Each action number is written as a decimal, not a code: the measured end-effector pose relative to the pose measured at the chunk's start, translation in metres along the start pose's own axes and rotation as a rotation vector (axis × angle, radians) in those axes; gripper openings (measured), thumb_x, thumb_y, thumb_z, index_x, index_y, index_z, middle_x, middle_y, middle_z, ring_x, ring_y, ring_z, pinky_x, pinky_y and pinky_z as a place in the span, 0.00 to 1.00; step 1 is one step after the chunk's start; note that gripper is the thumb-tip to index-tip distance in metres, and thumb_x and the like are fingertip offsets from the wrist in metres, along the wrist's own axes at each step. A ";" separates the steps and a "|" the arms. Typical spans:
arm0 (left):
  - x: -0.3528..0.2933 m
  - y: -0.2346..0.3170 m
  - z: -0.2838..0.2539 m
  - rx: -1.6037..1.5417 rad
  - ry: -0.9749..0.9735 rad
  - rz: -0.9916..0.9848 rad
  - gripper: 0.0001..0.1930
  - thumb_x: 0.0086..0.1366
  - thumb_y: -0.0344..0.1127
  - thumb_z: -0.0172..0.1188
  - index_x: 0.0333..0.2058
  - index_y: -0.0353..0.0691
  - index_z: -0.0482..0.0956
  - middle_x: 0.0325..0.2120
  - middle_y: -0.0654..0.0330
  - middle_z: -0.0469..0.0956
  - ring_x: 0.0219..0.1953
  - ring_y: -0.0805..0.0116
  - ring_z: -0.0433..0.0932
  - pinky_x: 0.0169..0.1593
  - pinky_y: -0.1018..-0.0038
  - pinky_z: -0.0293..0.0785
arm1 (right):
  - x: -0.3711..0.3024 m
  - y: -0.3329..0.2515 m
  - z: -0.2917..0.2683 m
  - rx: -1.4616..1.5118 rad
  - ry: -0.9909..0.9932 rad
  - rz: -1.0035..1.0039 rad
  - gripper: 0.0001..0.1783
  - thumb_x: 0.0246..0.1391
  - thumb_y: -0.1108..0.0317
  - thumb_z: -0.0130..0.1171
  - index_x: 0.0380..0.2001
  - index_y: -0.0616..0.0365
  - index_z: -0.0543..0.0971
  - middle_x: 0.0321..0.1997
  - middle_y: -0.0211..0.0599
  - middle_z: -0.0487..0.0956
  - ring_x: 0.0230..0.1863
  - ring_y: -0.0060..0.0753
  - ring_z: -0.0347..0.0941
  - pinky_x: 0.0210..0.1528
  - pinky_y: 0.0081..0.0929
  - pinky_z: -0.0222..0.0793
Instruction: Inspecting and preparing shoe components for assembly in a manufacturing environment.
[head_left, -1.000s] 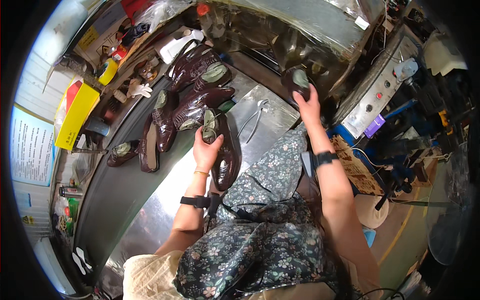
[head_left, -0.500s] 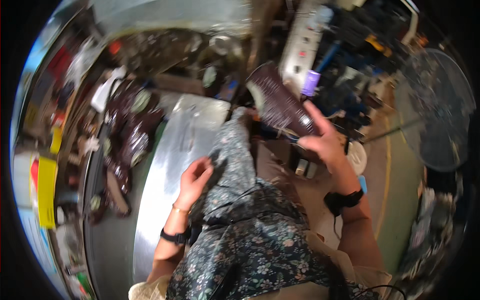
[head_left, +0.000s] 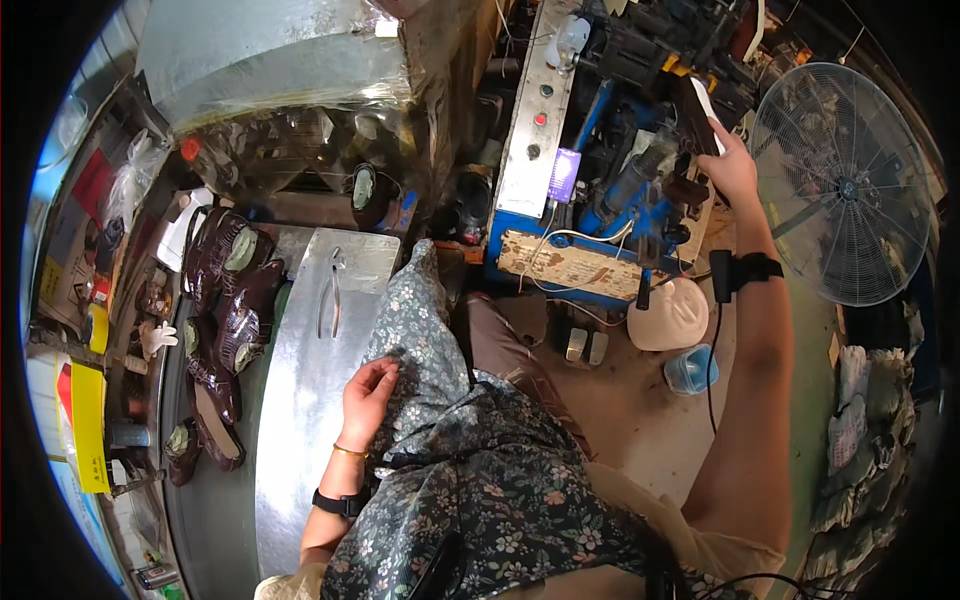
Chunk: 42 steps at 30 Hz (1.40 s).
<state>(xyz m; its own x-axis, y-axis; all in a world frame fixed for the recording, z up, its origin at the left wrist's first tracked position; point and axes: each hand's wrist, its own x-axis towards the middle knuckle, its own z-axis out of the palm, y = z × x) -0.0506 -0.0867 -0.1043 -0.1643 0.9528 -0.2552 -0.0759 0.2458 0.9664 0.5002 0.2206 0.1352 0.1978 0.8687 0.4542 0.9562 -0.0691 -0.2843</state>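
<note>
My right hand (head_left: 735, 168) is closed round the near end of a dark brown shoe (head_left: 692, 115), at the far right by the black upper parts of a blue machine (head_left: 590, 240). A pale strip runs along the shoe's right side; its far end merges with the dark machine parts. Over the apron on my lap, my left hand (head_left: 368, 398) is loosely closed, thumb against curled fingers, with nothing visible in it. Beyond that hand, a pair of pliers (head_left: 331, 292) lies on the shiny metal tabletop (head_left: 300, 400).
Several glossy brown shoes (head_left: 240, 330) lie on a dark belt at the left. A large round fan (head_left: 848, 185) stands at the right. Below the machine are a cream jug (head_left: 668, 315), a blue plastic container (head_left: 690, 370) and a pedal (head_left: 585, 346). Stacked material (head_left: 865, 440) lines the right side.
My right hand has carried the shoe away from me and right, up to the machine. My left hand has drawn slightly nearer and its fingers have closed. The view has shifted, uncovering the pliers.
</note>
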 end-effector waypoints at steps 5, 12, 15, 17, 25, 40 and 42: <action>-0.009 0.011 0.017 0.078 -0.119 0.040 0.14 0.67 0.27 0.58 0.50 0.32 0.75 0.40 0.65 0.79 0.44 0.78 0.75 0.50 0.80 0.71 | 0.014 -0.002 0.009 -0.165 -0.122 0.001 0.44 0.34 0.57 0.62 0.63 0.31 0.69 0.57 0.47 0.72 0.54 0.51 0.73 0.55 0.41 0.69; -0.009 0.007 0.013 0.152 -0.138 0.033 0.14 0.67 0.29 0.58 0.50 0.32 0.75 0.40 0.64 0.80 0.42 0.79 0.76 0.48 0.80 0.72 | -0.024 -0.003 0.042 -0.180 0.053 -0.164 0.45 0.44 0.43 0.66 0.66 0.32 0.62 0.64 0.62 0.62 0.59 0.67 0.66 0.57 0.47 0.67; -0.003 0.010 0.015 0.182 -0.131 -0.002 0.14 0.67 0.29 0.58 0.50 0.32 0.75 0.40 0.64 0.80 0.42 0.79 0.75 0.46 0.80 0.72 | -0.028 -0.001 0.051 -0.126 0.045 -0.139 0.43 0.44 0.46 0.65 0.66 0.32 0.63 0.64 0.60 0.62 0.58 0.66 0.67 0.57 0.48 0.67; -0.001 0.013 0.016 0.174 -0.146 0.030 0.15 0.67 0.28 0.57 0.51 0.31 0.74 0.39 0.64 0.79 0.41 0.79 0.75 0.46 0.80 0.72 | -0.018 0.004 0.052 -0.048 0.011 -0.089 0.42 0.45 0.47 0.65 0.65 0.32 0.64 0.64 0.58 0.62 0.58 0.66 0.67 0.56 0.47 0.67; 0.032 0.003 -0.032 0.636 0.171 0.422 0.14 0.64 0.33 0.60 0.46 0.35 0.79 0.42 0.51 0.81 0.45 0.59 0.80 0.50 0.70 0.74 | 0.055 0.030 0.068 0.231 -0.101 -0.251 0.34 0.47 0.64 0.66 0.59 0.59 0.71 0.52 0.47 0.76 0.53 0.38 0.71 0.56 0.33 0.65; 0.230 0.067 -0.217 1.761 0.300 0.030 0.23 0.45 0.39 0.71 0.39 0.39 0.72 0.40 0.50 0.78 0.47 0.49 0.76 0.50 0.58 0.74 | -0.006 -0.069 0.104 -0.228 0.273 -0.922 0.24 0.56 0.67 0.59 0.57 0.52 0.72 0.63 0.48 0.69 0.63 0.49 0.64 0.64 0.42 0.59; 0.216 0.089 -0.208 1.748 0.230 -0.005 0.26 0.41 0.38 0.73 0.40 0.40 0.74 0.38 0.51 0.79 0.45 0.49 0.77 0.47 0.61 0.76 | -0.095 -0.128 0.142 0.010 -0.096 -0.716 0.18 0.51 0.70 0.62 0.47 0.57 0.79 0.60 0.48 0.71 0.63 0.52 0.64 0.65 0.42 0.58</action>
<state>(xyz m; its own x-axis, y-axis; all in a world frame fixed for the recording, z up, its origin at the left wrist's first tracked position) -0.2975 0.1039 -0.0801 -0.3020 0.9472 -0.1078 0.9437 0.2810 -0.1744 0.3283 0.2165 0.0080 -0.4974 0.7383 0.4556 0.8417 0.5380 0.0471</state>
